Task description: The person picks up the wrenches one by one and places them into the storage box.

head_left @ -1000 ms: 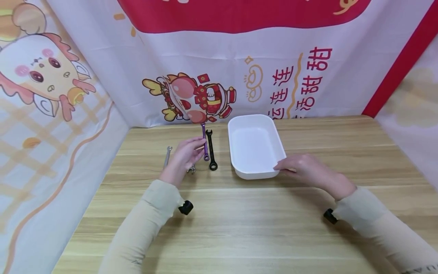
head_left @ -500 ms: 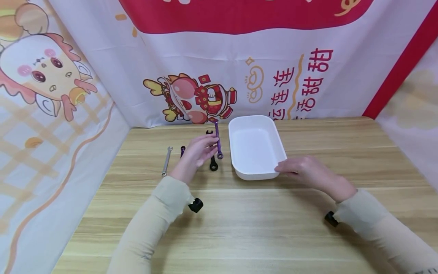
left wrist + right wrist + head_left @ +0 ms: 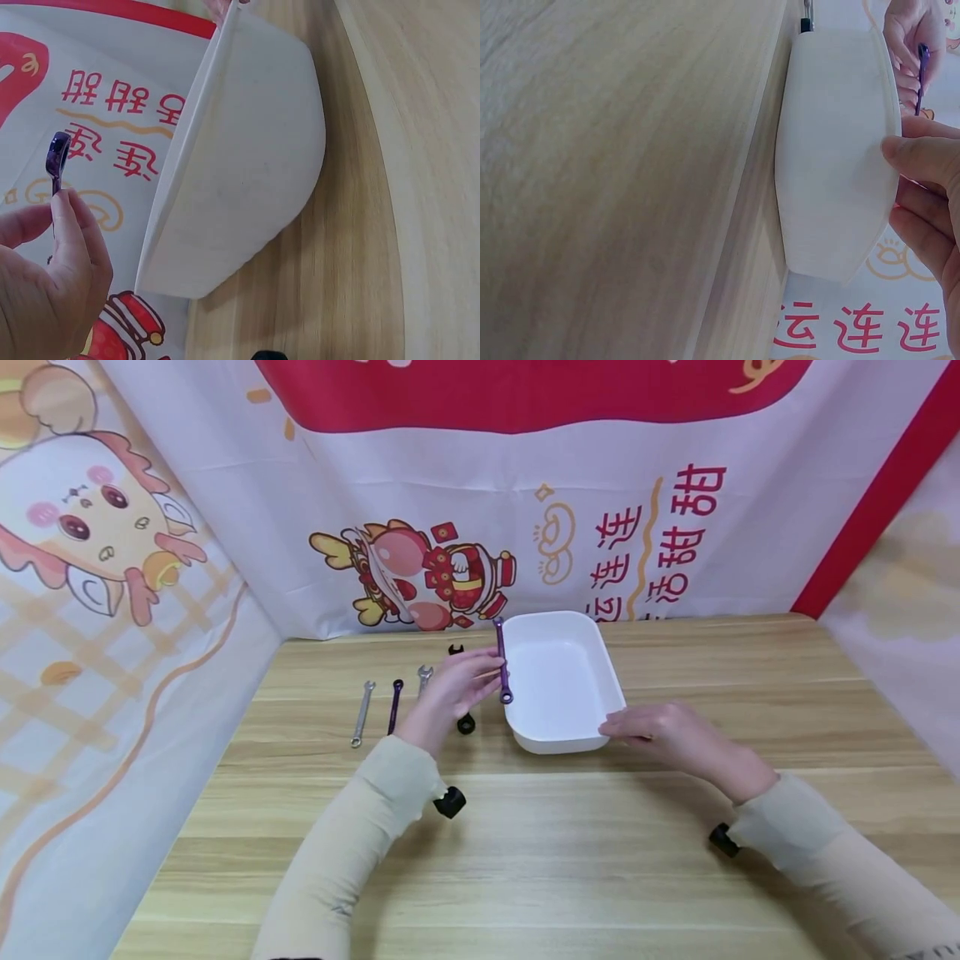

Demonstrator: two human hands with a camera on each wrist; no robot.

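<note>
From the head camera, your left hand [image 3: 450, 692] pinches a purple wrench [image 3: 502, 662] and holds it lifted over the left rim of the white tray [image 3: 611, 681], at about 9 o'clock of it, high enough to pass the wall. Your right hand [image 3: 660, 733] grips the tray's near right corner, at roughly 5 o'clock, apparently to steady it. The tray holds nothing. On the wooden table [image 3: 525, 860], at the left hand's 9 o'clock, lie a silver wrench [image 3: 362, 714], a dark purple wrench [image 3: 394, 705] and a second silver one [image 3: 423, 676]; a black wrench [image 3: 465, 722] lies partly hidden under the hand.

The left wrist camera shows your fingers [image 3: 75, 240] curled round the purple shank, its ring end at 12 o'clock, the tray wall just beside.

The right wrist camera shows your fingertips [image 3: 922, 161] clamped on the tray's rim.
</note>
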